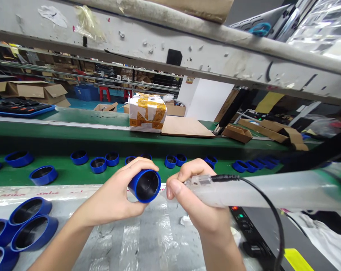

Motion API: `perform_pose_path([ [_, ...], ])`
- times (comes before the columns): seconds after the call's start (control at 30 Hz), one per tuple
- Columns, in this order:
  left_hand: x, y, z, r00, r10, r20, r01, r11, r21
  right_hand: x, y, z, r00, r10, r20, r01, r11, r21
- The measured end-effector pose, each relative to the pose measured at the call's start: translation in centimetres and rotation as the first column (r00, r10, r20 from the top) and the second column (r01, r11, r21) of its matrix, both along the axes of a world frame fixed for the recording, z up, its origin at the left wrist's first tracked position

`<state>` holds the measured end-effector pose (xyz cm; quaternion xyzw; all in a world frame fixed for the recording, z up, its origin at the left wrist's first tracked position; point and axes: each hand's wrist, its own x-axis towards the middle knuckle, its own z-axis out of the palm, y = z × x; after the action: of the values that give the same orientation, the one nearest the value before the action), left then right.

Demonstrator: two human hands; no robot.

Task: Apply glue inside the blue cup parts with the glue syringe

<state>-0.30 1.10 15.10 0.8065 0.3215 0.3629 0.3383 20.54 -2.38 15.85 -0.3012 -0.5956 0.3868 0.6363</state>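
Observation:
My left hand (pixel 119 194) is wrapped round a short blue cylinder (pixel 146 186) with a black inside. It is tilted so that its open end faces me and to the right. My right hand (pixel 198 192) is closed on a translucent tube-shaped tool (pixel 255 190). A black cable (pixel 264 199) runs over that tool and curves down. The fingertips of my right hand are close to the cylinder's rim, with a small gap between. The tool's tip is mostly hidden by my fingers and I cannot make it out.
Several blue rings (pixel 43 175) sit along the green belt (pixel 68 178). More blue rings (pixel 35 233) stand on the taped worktop (pixel 147 237) at left. A control box (pixel 245 226) with lit indicators is at right. Beyond are a taped carton (pixel 147 113) and an overhead beam (pixel 147 41).

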Motion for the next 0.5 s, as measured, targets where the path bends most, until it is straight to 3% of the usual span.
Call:
perform_pose_path([
  [0.33,-0.17,-0.01,-0.02,1.0,-0.021,-0.004,0.021,1.0,-0.01,-0.44,-0.27,-0.49,0.997,0.068,0.019,-0.067,0.997,-0.043],
  [0.5,0.02,-0.02,0.22,1.0,-0.022,-0.001,0.022,1.0,-0.012,-0.83,-0.34,-0.44,0.998,0.039,0.054,-0.038,0.999,-0.013],
])
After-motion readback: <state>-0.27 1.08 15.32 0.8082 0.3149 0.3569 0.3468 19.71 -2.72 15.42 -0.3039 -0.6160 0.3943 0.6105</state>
